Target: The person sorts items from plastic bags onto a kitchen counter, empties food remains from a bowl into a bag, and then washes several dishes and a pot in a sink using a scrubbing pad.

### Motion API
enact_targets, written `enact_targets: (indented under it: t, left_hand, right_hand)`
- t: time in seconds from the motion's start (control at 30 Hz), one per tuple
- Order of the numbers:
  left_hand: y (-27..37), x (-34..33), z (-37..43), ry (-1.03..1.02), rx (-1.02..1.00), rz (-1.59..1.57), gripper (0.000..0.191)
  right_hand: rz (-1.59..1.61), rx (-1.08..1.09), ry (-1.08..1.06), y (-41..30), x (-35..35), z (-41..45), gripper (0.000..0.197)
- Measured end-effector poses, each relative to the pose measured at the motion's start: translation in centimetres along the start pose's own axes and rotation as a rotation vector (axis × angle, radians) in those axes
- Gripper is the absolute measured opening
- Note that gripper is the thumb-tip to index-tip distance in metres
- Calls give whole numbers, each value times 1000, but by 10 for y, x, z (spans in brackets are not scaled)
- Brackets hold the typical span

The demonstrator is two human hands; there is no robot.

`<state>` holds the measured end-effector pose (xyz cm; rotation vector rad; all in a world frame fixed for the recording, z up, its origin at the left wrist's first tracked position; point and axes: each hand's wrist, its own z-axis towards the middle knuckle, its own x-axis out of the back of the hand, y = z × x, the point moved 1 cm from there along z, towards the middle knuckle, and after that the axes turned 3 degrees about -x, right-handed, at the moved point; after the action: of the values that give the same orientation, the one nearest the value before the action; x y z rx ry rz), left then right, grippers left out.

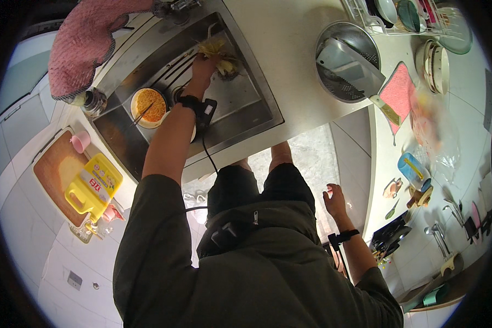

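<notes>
My left hand (205, 69) reaches into the stainless steel sink (246, 108), its fingers closed on a yellowish, stringy leafy bundle (212, 47). Several dark chopsticks (179, 69) lie on the sink floor beside that hand. A bowl with orange contents (149, 105) stands in the sink left of my forearm, two thin sticks resting across it. My forearm partly hides another pale bowl (193, 133). At my right side, over the floor, my right hand (335, 201) hangs with its fingers apart and nothing in it.
Right of the sink, a metal colander (324, 78) holds a cleaver (348, 65). Near it are a pink cloth (399, 90), stacked bowls (438, 67) and a wire dish rack (373, 29). Left are a yellow jug (112, 174), a pink cup (80, 142) and a glass jar (95, 102).
</notes>
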<state>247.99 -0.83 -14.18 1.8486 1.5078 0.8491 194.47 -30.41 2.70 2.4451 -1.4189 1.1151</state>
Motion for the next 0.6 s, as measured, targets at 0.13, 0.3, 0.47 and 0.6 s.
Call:
enact_targets:
  t: [0.13, 0.3, 0.47, 0.6]
  left_hand:
    - [16, 7, -28, -173, 11, 239, 35]
    - [49, 54, -92, -297, -31, 260, 35]
    - [64, 95, -152, -337, 6, 251, 34]
    - [71, 117, -181, -296, -6, 414, 33]
  right_hand:
    - [62, 50, 52, 6, 0, 1, 28]
    - [176, 288, 131, -121, 53, 27, 18]
    - [225, 616, -66, -281, 77, 71, 27]
    - [-109, 691, -143, -368, 3, 151, 39]
